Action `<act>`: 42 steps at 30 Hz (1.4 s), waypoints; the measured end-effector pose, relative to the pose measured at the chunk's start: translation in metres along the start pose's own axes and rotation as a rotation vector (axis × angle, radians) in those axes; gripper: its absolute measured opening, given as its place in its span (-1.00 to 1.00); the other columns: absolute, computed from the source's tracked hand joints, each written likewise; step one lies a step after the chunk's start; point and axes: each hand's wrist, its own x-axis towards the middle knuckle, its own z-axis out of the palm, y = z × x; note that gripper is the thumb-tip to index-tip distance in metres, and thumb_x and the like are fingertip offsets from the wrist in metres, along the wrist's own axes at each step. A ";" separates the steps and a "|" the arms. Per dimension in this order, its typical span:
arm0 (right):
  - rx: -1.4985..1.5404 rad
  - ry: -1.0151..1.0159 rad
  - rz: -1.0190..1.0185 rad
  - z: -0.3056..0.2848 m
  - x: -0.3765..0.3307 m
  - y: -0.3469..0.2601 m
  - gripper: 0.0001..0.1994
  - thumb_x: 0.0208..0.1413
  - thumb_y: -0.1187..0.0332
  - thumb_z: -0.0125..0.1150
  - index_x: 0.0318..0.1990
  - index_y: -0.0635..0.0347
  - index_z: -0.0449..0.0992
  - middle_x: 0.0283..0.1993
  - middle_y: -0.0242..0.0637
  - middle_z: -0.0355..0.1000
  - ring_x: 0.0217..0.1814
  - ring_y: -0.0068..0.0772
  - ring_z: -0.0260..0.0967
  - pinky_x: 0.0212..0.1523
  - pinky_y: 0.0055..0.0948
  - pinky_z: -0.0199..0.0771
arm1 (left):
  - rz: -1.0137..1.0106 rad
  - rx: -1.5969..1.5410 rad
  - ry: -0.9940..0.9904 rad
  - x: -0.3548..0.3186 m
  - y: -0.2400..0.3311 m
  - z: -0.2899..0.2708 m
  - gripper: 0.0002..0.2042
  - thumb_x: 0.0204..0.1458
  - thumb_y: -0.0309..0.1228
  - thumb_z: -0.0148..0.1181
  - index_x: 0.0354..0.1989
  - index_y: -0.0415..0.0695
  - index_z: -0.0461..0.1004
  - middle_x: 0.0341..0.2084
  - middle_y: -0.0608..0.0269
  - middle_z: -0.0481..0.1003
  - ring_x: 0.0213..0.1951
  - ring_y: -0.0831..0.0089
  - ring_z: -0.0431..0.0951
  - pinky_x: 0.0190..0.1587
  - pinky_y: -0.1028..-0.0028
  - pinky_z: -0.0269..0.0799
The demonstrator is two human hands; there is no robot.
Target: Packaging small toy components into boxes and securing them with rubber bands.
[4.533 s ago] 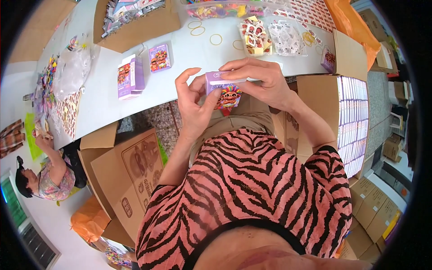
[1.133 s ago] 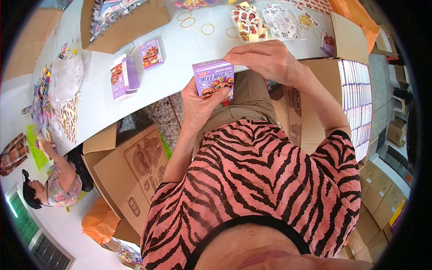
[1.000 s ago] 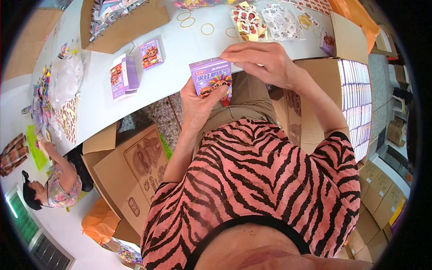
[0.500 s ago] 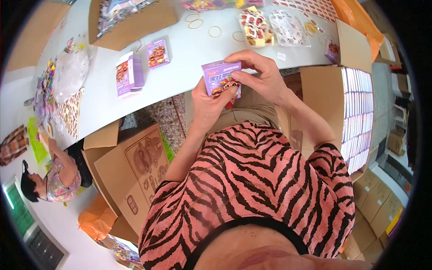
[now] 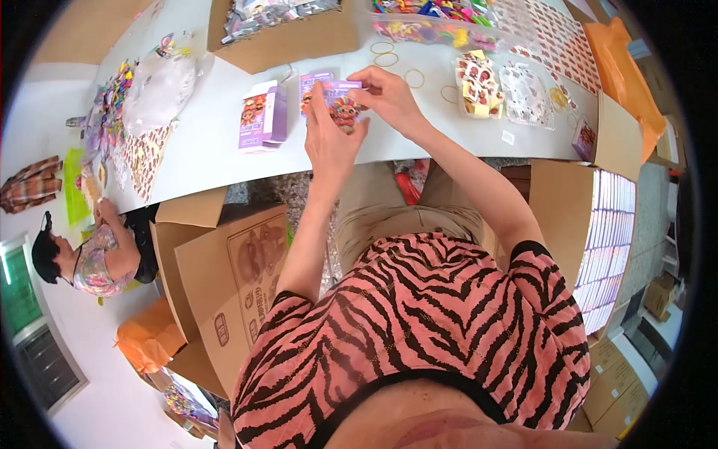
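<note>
A small purple carton [image 5: 346, 111] with colourful cartoon figures is held low over the table's near edge. My left hand [image 5: 329, 146] has it between fingers and thumb, with the fingers across its left side. At its upper right corner, the fingertips of my right hand [image 5: 390, 99] grip the edge. A second purple carton [image 5: 306, 97] lies directly behind the fingers of my left hand, partly covered; whether the two cartons touch is hard to tell. Farther left stands another purple carton [image 5: 258, 122] with an end flap raised.
At the back are a cardboard box of packets [image 5: 288, 41] and a clear tray of colourful pieces [image 5: 434, 30]. Yellow rings [image 5: 413, 78] and bags of stickers [image 5: 479, 84] lie to the right. A carton packed with boxes [image 5: 557, 224] stands right; a co-worker [image 5: 101, 254] is at left.
Both hands have moved forward over the table with the carton, bringing it up to the second carton. The view has shifted, showing more of the table's back.
</note>
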 end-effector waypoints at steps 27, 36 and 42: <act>-0.248 0.006 -0.036 -0.007 -0.005 0.021 -0.85 0.13 0.48 0.07 -0.17 0.24 0.50 -0.14 -0.38 0.47 -0.16 -0.60 0.35 -0.09 -0.53 0.47 | -0.287 0.559 -0.004 0.046 -0.132 -0.050 -0.06 -0.26 0.08 0.32 0.18 -0.38 0.10 -0.25 -0.17 0.50 -0.20 -0.07 0.53 -0.18 0.13 0.44; -0.260 -0.002 -0.040 -0.004 -0.010 0.021 -0.85 0.13 0.50 0.06 -0.17 0.24 0.51 -0.13 -0.39 0.47 -0.12 -0.59 0.36 -0.08 -0.53 0.48 | -0.296 0.338 0.018 0.038 -0.135 -0.055 -0.04 -0.31 -0.02 0.43 0.22 -0.31 0.10 -0.01 -0.17 0.33 0.04 0.06 0.37 0.01 0.24 0.35; -0.169 -0.013 -0.078 0.000 -0.016 0.011 -0.84 0.12 0.52 0.07 -0.16 0.23 0.52 -0.07 -0.37 0.44 -0.08 -0.59 0.36 -0.08 -0.55 0.48 | -0.110 0.160 0.140 0.039 -0.088 -0.054 -0.10 -0.36 -0.24 0.49 0.21 -0.24 0.12 0.04 -0.15 0.27 0.05 0.02 0.32 0.05 0.17 0.28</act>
